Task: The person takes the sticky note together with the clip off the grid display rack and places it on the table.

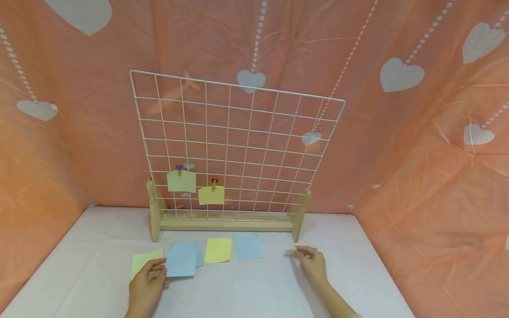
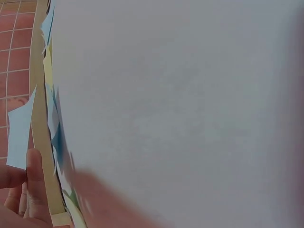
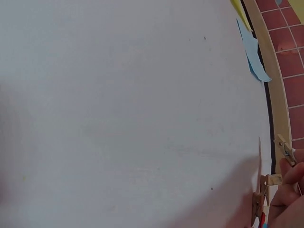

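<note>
My left hand (image 1: 145, 285) pinches a light blue sticky note (image 1: 180, 261) by its left edge, thumb and fingers on it. In the left wrist view this blue note (image 2: 20, 133) stands raised in front of the wooden base. My right hand (image 1: 315, 265) holds a small wooden clothespin (image 1: 289, 252) at its fingertips, right of the paper notes. The right wrist view shows the clothespin (image 3: 286, 151) between thumb and fingers. Beneath the held note, another blue note (image 1: 199, 259) peeks out; a pale green note (image 1: 145, 257) lies partly behind the left hand.
A white wire grid (image 1: 205, 81) stands on a wooden base (image 1: 226, 225). Clothespins with purple and red hearts hold a pale green note (image 1: 181, 182) and a yellow note (image 1: 211, 196) on it. Another yellow note (image 1: 218, 250) and blue note (image 1: 248, 247) lie on the table. More clothespins (image 3: 265, 187) are by my right hand.
</note>
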Tool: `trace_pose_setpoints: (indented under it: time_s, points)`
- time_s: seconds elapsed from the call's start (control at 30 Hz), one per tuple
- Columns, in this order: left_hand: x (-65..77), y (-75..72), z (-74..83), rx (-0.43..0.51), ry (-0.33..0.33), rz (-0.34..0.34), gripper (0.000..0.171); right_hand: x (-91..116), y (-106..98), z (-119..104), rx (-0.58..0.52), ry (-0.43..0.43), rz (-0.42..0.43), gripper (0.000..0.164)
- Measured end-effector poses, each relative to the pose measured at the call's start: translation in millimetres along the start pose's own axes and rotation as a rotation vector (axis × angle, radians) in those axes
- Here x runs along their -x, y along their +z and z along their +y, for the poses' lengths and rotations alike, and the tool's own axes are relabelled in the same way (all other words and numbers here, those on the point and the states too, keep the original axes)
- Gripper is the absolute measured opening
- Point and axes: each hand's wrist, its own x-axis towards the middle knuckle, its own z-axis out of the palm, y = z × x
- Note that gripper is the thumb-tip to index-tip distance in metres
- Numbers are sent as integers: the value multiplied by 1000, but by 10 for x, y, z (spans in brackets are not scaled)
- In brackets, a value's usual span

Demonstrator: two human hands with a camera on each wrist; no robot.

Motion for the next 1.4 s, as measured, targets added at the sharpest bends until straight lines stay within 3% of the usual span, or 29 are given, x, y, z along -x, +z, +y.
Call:
trace_pose_setpoints:
  time_s: [0.33, 0.63, 0.97, 1.23, 1.4]
  points:
    - [69, -49, -138, -17, -91, -78, 31, 18, -96, 64, -65, 32, -5, 29]
    - [110, -146, -251, -23, -127, -123, 31, 59, -153, 77, -27, 46, -64, 31]
    - [136, -202, -305, 31, -226, -199, 31, 78, -126, 94, -42, 41, -80, 32]
    - [128, -240, -334, -50, -234, -214, 28, 108, -103, 76, -31, 23, -84, 29]
    - [111, -274, -359, -144, -189, -208, 25, 117, -93, 71, 6, 2, -79, 27]
